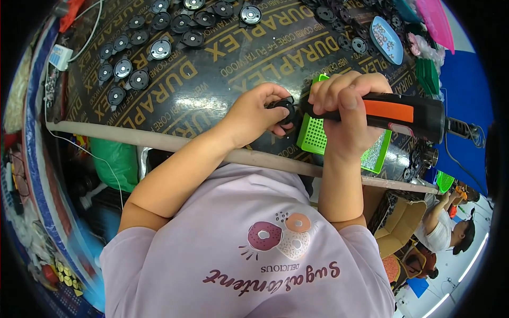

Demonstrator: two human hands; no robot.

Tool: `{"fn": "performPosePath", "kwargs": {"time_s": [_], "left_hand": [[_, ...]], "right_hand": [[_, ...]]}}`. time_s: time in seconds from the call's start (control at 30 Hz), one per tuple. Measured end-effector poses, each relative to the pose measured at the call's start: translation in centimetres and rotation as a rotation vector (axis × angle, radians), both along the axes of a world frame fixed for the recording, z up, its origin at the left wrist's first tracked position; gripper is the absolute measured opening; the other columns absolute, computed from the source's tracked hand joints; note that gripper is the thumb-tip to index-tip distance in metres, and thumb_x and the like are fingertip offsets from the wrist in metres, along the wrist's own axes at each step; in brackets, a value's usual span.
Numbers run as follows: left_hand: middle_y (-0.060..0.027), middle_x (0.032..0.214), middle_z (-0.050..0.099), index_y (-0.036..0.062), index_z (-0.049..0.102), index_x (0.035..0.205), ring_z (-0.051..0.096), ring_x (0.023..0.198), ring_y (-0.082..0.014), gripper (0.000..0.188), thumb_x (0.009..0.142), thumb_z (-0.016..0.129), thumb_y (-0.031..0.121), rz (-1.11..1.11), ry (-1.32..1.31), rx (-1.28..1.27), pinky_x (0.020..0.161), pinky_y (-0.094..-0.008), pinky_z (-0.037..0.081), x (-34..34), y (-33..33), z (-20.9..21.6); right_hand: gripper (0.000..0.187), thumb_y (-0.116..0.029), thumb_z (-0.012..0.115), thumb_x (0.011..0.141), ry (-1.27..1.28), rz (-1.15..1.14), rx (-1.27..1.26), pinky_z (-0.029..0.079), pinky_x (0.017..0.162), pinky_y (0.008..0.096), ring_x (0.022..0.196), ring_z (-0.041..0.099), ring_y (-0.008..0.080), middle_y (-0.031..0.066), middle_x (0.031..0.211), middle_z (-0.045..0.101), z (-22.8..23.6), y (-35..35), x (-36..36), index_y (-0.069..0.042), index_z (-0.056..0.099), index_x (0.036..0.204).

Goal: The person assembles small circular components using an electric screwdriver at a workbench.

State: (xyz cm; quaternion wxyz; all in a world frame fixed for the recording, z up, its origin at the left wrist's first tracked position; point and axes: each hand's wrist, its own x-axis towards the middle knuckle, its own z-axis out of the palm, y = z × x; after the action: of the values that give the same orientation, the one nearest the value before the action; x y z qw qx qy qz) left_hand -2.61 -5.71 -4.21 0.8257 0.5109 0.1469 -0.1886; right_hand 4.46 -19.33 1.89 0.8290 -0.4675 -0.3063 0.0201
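Note:
My left hand pinches a small round black part just above the dark table. My right hand is wrapped around a black and orange electric screwdriver, which lies roughly level with its tip pointing left at the part. Whether the tip touches the part I cannot tell. Under my right hand sits a bright green tray, its perforated section showing on the left and small shiny bits in its right section. My right hand hides the tray's middle.
Several black round parts with metal discs lie at the far left of the table. A light blue dish of small pieces stands far right, near a pink tray. Another person is at lower right. A pale rail edges the table.

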Motion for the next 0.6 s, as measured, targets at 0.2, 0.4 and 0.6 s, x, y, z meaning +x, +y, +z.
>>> {"fn": "performPosePath", "kwargs": {"time_s": [0.2, 0.4, 0.6], "left_hand": [[-0.0121, 0.113, 0.058, -0.0003, 0.046, 0.121, 0.066, 0.088, -0.0203, 0.033, 0.089, 0.055, 0.000, 0.003, -0.004, 0.002, 0.068, -0.0261, 0.057, -0.06, -0.01, -0.12], [-0.0121, 0.110, 0.059, -0.0006, 0.047, 0.120, 0.066, 0.087, -0.0194, 0.032, 0.089, 0.055, 0.000, 0.007, 0.012, -0.028, 0.067, -0.0267, 0.057, -0.04, 0.16, 0.04], [-0.0141, 0.102, 0.060, -0.0024, 0.047, 0.115, 0.067, 0.081, -0.0204, 0.026, 0.090, 0.052, -0.004, 0.034, 0.006, -0.027, 0.061, -0.0257, 0.056, 0.04, 0.01, 0.08]], "right_hand": [[0.027, 0.013, 0.064, 0.076, 0.014, -0.007, -0.011, 0.050, 0.052, 0.0258, 0.054, 0.058, 0.0147, 0.0114, 0.068, 0.060, -0.23, 0.20, 0.17, -0.003, 0.047, 0.088], [0.025, 0.013, 0.063, 0.076, -0.026, 0.013, -0.024, 0.050, 0.052, 0.0250, 0.054, 0.058, 0.0135, 0.0110, 0.067, 0.060, -0.26, 0.33, 0.19, -0.003, 0.046, 0.087], [0.026, 0.012, 0.065, 0.074, -0.051, 0.067, -0.063, 0.050, 0.056, 0.0247, 0.056, 0.058, 0.0124, 0.0091, 0.066, 0.059, -0.26, 0.29, 0.51, -0.003, 0.046, 0.084]]}}
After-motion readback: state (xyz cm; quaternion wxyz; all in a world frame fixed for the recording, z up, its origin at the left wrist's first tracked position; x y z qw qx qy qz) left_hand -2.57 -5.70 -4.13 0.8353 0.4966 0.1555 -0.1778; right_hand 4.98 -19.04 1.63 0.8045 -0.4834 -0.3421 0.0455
